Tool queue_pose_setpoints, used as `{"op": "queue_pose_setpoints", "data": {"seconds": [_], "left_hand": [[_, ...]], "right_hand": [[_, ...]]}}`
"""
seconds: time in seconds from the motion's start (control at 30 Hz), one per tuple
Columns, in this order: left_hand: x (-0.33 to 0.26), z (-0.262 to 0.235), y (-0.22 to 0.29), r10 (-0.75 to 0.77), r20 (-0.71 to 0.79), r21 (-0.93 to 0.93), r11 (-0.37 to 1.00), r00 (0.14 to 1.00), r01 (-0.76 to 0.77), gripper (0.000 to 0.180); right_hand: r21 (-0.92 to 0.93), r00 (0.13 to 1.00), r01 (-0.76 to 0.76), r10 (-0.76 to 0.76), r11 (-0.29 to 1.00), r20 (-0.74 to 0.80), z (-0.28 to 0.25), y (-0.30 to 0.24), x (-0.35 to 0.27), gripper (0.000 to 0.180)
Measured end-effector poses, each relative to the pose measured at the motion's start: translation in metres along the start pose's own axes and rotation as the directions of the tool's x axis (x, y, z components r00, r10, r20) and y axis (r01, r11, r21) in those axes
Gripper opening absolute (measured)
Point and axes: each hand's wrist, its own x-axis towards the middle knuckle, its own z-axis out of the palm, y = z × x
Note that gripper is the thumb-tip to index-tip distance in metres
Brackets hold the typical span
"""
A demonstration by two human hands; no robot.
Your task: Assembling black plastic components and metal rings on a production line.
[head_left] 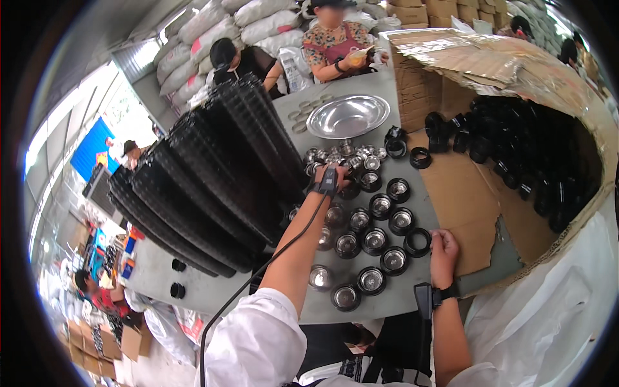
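My left hand [335, 173] reaches forward over the grey table, its fingertips down among a cluster of small shiny metal cups [370, 162]. The wrist and its strap hide most of those fingers, and what they grip does not show. On the right, my right hand [443, 253] has its fingers curled in at the rim of a black plastic ring [417, 242], whose middle shows no metal. Between my hands lie several black rings with metal cups seated in them, such as this filled ring [374, 240]. A few bare metal cups [320, 277] lie nearer me.
Tall stacks of black rings [213, 174] rise on the left. A shallow metal bowl [348, 116] sits at the far side. To the right, an open cardboard box [445, 219] spills loose black rings [490, 138]. Two people [332, 48] work across the table.
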Motion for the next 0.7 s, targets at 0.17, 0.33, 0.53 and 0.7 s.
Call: {"op": "queue_pose_setpoints", "data": {"seconds": [0.17,0.33,0.53,0.7], "left_hand": [[-0.003,-0.002,-0.003,0.02,-0.01,-0.031,0.999,1.0,-0.02,0.032],[-0.005,-0.019,0.002,-0.002,0.123,-0.158,0.987,0.992,0.021,0.029],[0.001,-0.027,0.006,-0.12,0.12,-0.202,0.969,0.986,0.142,0.029],[0.01,-0.019,-0.009,-0.115,0.143,-0.196,0.97,0.983,0.142,0.027]], "right_hand": [[-0.013,1.0,-0.012,0.013,1.0,0.021,0.0,0.001,-0.002,0.014],[0.028,0.999,-0.032,0.032,0.999,0.03,0.001,-0.003,0.0,0.014],[0.057,0.999,-0.049,0.048,0.997,0.02,0.003,-0.008,0.001,0.013],[0.034,1.0,0.014,-0.014,0.999,0.006,0.008,-0.009,-0.002,0.013]]}}
